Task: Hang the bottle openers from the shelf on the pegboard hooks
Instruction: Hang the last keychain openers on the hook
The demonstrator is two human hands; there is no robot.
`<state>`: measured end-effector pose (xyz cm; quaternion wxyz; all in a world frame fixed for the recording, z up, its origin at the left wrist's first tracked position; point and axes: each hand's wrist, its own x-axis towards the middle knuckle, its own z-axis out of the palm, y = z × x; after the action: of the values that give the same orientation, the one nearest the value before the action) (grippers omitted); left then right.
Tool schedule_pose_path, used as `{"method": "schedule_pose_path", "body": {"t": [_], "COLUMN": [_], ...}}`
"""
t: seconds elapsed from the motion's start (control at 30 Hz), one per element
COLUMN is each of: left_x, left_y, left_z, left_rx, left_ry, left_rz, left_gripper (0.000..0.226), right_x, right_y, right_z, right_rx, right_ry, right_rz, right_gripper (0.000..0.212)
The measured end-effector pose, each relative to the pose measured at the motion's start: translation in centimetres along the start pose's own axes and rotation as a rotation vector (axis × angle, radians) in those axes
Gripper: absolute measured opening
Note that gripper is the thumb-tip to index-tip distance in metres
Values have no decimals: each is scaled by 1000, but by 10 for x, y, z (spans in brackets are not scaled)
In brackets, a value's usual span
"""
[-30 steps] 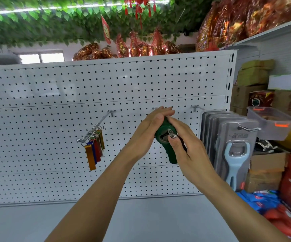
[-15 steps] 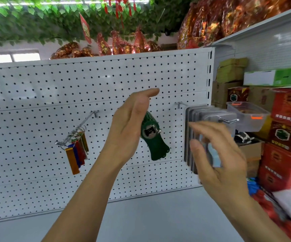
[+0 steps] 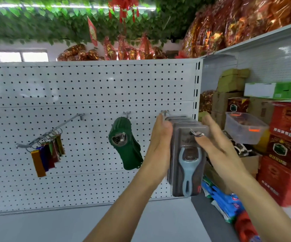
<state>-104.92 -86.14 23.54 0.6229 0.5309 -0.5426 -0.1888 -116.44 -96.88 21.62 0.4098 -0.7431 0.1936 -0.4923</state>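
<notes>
Flanking packaged openers point(image 3: 187, 159): both hands' fingers point(image 3: 160, 130)

Both hands flank a stack of blister-packed blue openers point(image 3: 188, 161) hung on the pegboard point(image 3: 89, 88) at three o'clock. The left hand point(image 3: 158, 147) presses flat against its left side; the right hand point(image 3: 216, 145) touches its right. Green bottle-shaped openers point(image 3: 125, 147) hang centrally; coloured keychain openers point(image 3: 45, 154) hang at nine o'clock.

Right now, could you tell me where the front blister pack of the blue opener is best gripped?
Grip the front blister pack by its two long side edges, coming from the front. It hangs upright on the hook, flat face outward, and the left hand and right hand already flank it.
</notes>
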Motion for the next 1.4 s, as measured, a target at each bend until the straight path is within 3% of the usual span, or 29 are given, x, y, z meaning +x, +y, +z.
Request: {"method": "schedule_pose_path", "body": {"t": [0.13, 0.2, 0.43, 0.6, 0.73, 0.83, 1.03, 1.4], "left_x": [17, 25, 42, 33, 28, 29, 29, 20], "left_y": [-9, -16, -24, -18, -31, -40, -46, -43], "left_z": [14, 19, 23, 22, 16, 11, 10, 13], "left_rx": [-125, -129, -158, -133, -90, -18, 20, 123], "left_ry": [-1, -23, 37, 74, 69, 104, 173, 177], "left_rz": [-101, -130, -186, -67, 38, 95, 136, 165], "left_gripper": [44, 53, 61, 40, 64, 58, 41, 41], "right_x": [15, 21, 35, 33, 23, 21, 18, 11], "right_y": [16, 17, 24, 29, 34, 36, 32, 24], "right_z": [0, 2, 7, 2, -4, -5, -9, -10], "right_rx": [-6, 112, 155, 191, 138, 71, 28, -64], "right_ry": [-141, -158, -145, -96, -64, 4, 30, 52], "right_rz": [134, 129, 120, -11, -144, -229, -254, -367], "right_gripper": [56, 46, 49, 50, 42, 37, 36, 39]}}
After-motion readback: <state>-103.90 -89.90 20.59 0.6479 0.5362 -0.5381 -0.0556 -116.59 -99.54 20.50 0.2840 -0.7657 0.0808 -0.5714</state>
